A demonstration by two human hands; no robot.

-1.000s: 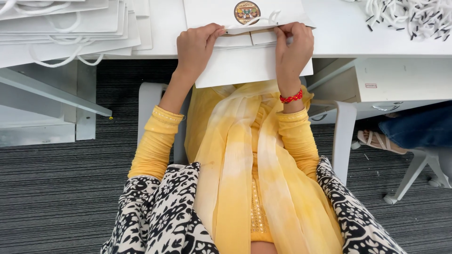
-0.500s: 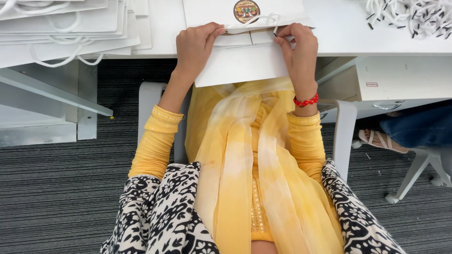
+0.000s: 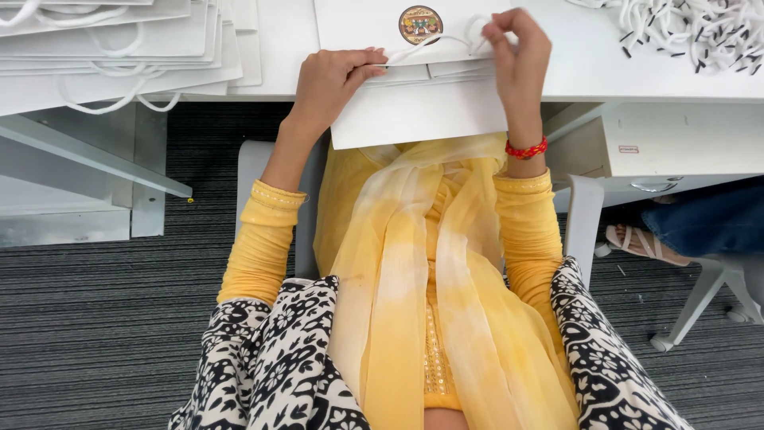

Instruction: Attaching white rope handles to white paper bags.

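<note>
Threading a cord handle (image 3: 434,44) into a flat white bag (image 3: 414,95) lying at the counter (image 3: 637,72) edge: right hand (image 3: 517,52) fingers pinch the cord, left hand (image 3: 334,80) fingers close on the bag's top fold. Judgement: the fold should stay pinned flat while the cord is drawn taut. Finished bags (image 3: 111,48) stacked left; spare cords (image 3: 692,32) far right.
</note>
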